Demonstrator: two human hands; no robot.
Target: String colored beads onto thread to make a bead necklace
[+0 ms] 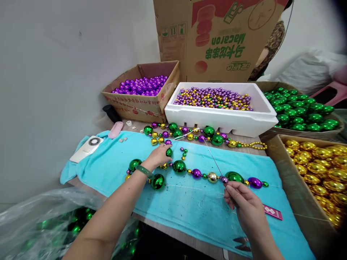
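In the head view, reaching to a green bead (169, 153) with the left hand (159, 156), with bent fingers; cannot tell if pinching it. With the right hand (242, 200), pinching a small purple bead (223, 179) by a thin needle (213, 157). Can see a bead string (196, 173) on the blue towel (184, 207), in front of a white box (217, 117) of little beads (211, 97).

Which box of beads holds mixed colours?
The white foam box: its small beads are purple, gold and green together, while each brown box of beads shows a single colour.
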